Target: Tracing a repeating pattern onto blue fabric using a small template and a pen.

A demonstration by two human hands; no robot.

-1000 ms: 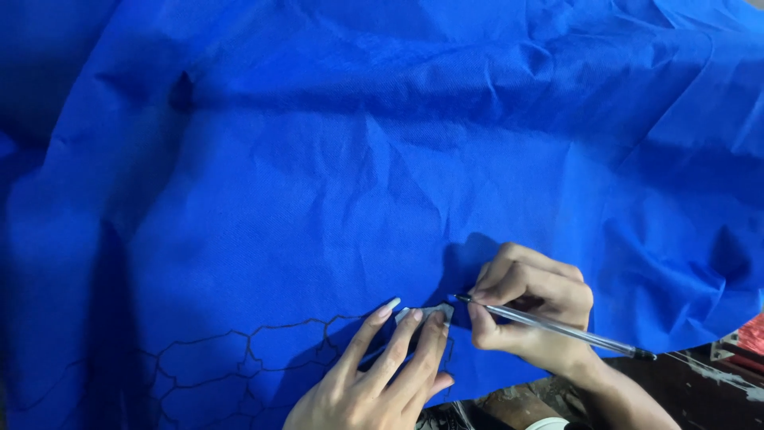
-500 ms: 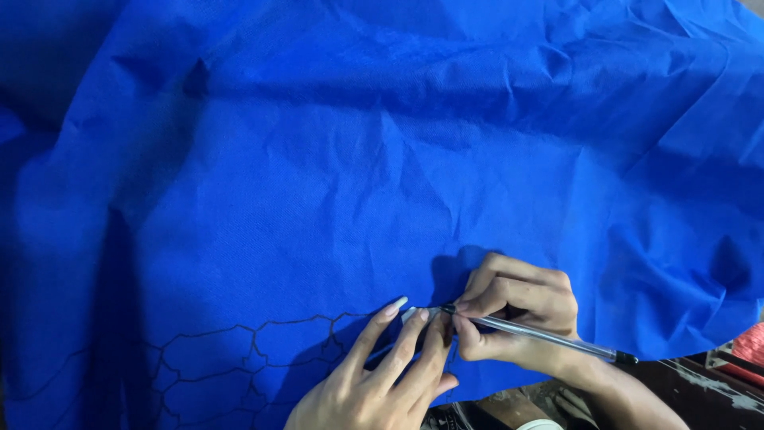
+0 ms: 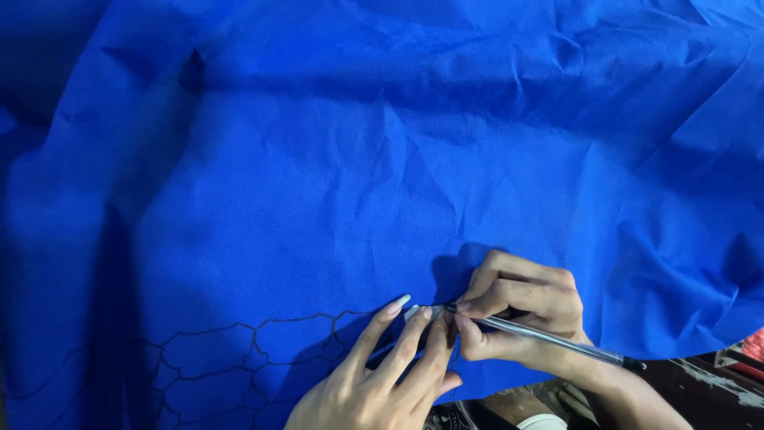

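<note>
Holding a clear-barrelled pen (image 3: pixel 549 338) in my right hand (image 3: pixel 517 306), I grip it between thumb and curled fingers, with the tip pointing left and down onto the blue cloth (image 3: pixel 334 183) at the spot where my two hands meet. The pen's dark rear end sticks out to the right past my wrist, over the lower edge of the cloth. My left hand (image 3: pixel 382 382) holds nothing; it lies open and flat on the cloth, fingers stretched up and to the right, with the fingertips (image 3: pixel 398 302) pressing the cloth just beside the pen tip. The two hands are touching or very nearly touching at that point; I cannot tell which. The cloth is wrinkled and fills almost the whole view, with deep folds along the top and the left side. Dark drawn lines (image 3: pixel 231 358) forming a net of irregular cells run across the lower left part of the cloth and reach up to my left fingertips. At the lower right corner the cloth ends, and a dark surface (image 3: pixel 700 390) shows beyond its edge, with a red thing (image 3: pixel 752 346) at the frame border, too cropped to identify. A small white rounded thing (image 3: pixel 545 422) sits at the bottom edge below my right wrist.
</note>
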